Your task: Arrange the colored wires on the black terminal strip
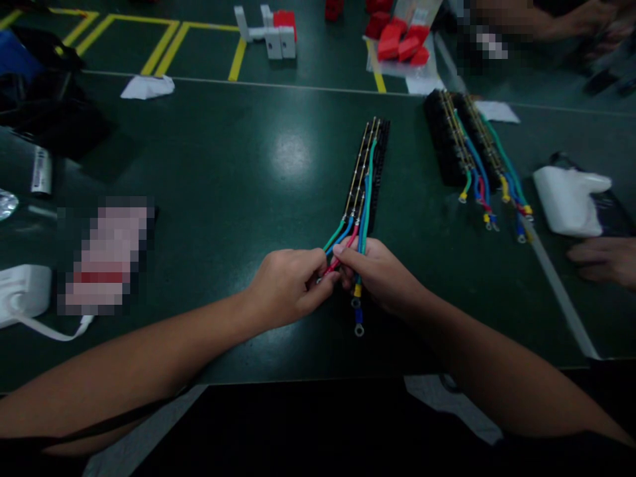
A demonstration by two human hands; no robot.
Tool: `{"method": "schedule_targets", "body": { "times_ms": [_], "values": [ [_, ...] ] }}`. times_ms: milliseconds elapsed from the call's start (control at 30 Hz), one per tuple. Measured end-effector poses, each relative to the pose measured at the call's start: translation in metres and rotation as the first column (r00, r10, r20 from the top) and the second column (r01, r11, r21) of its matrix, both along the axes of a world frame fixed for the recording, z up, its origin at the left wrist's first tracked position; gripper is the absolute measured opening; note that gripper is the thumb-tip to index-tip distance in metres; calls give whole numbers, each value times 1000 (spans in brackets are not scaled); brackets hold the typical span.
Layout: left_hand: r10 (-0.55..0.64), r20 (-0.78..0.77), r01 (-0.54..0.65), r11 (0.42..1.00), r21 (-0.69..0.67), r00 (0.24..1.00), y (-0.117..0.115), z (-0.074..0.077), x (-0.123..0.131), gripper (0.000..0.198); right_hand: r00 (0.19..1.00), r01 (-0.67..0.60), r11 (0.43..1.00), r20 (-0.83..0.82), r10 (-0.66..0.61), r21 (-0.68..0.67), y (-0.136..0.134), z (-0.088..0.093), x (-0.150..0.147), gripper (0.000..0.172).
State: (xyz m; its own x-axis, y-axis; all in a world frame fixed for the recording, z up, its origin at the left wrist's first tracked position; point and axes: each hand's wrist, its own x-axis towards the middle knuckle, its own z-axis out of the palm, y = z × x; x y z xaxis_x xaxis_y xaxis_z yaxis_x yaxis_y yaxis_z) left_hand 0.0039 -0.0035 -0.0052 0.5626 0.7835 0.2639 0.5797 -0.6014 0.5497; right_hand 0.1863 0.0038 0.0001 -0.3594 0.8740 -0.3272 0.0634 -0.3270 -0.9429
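A long black strip (381,154) with thin brass-coloured rods lies on the green table in front of me. Green, blue and red wires (368,192) run from its near end toward me. My left hand (293,281) is closed in a pinch on the ends of several of these wires, the red one among them. Against it, my right hand (377,268) also grips the wires, thumb on top. Below the right hand hang ring terminals (358,329) with yellow and blue sleeves. The wire ends inside my left fingers are mostly hidden.
Two similar wired black strips (447,146) lie at the right, near a white plastic part (566,199) and another person's hand (603,260). A phone (112,252) on a charging cable lies left. Red parts (402,41) and white blocks (281,41) stand at the back.
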Motion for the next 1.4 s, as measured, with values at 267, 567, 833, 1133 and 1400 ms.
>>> {"method": "schedule_targets", "body": {
  "times_ms": [267,567,833,1133,1400],
  "values": [
    [-21,18,22,999,-46,1000,0,-1,1,24,1000,-2,1000,-5,2,-5,0,0,0,28],
    [-55,3,55,997,-63,998,1,-2,0,26,1000,2,1000,-15,-2,-13,0,1,0,28],
    [-73,-27,71,995,-68,997,2,-2,0,26,1000,5,1000,6,-5,-10,0,3,0,27],
    [-78,-39,75,994,-79,996,3,-2,0,27,1000,4,1000,14,-4,-3,0,1,-1,28],
    [-84,-34,80,993,-86,996,3,-2,1,27,1000,-3,1000,-2,3,-6,0,2,0,26]
  ]
}}
